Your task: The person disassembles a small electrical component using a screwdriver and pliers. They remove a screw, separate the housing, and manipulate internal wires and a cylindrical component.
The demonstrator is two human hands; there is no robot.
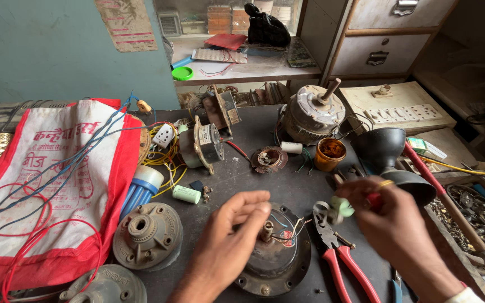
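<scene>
A dark round motor housing with a central shaft lies on the workbench in front of me. My left hand rests on its left side, fingertips pinched close to the shaft and the thin wires coming off it. My right hand hovers to the right of the housing, gripping a small pale green cylindrical part and a red-handled tool. Red-handled pliers lie on the bench just under my right hand.
A red-and-white cloth bag with wires lies at left. Motor end caps, a small motor, a large motor, an orange pot, a black funnel and a switchboard crowd the bench.
</scene>
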